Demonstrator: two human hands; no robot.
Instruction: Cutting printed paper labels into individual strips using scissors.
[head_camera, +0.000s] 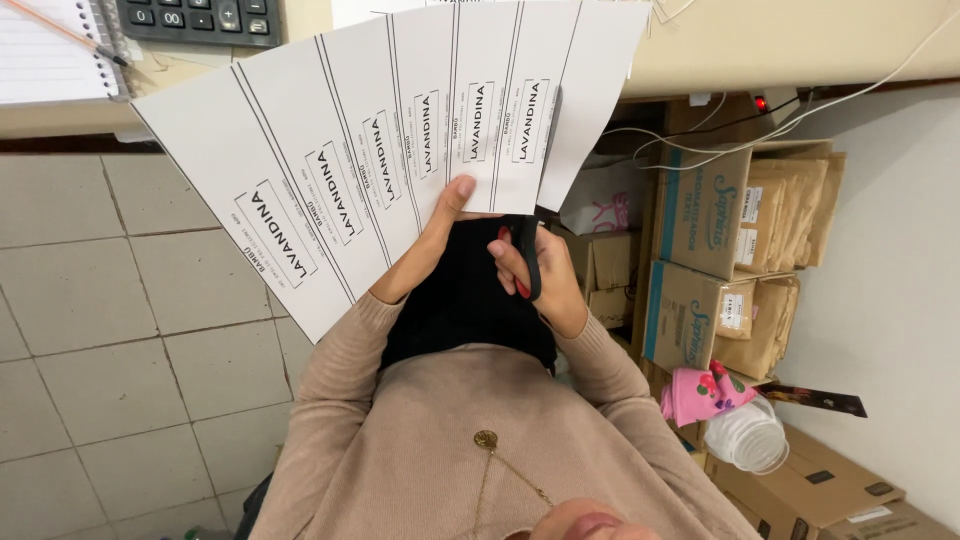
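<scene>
My left hand (440, 235) holds up a white paper sheet (330, 150) by its lower edge, with the thumb pressed on the front. The sheet is divided into several long printed label strips that spread like a fan. My right hand (540, 275) is shut on scissors (526, 262) with black and red handles. Their dark blade reaches up behind the paper, between the two rightmost strips. Both hands sit above my lap, with beige sleeves and a black garment below them.
A desk edge (760, 50) runs along the top, bearing a calculator (200, 18) and a spiral notebook (50, 50) with a pencil. Cardboard boxes (700, 210), a pink cloth (700, 392) and a clear plastic container (748, 440) stand at the right. White cables hang above them. Tiled floor (90, 330) lies on the left.
</scene>
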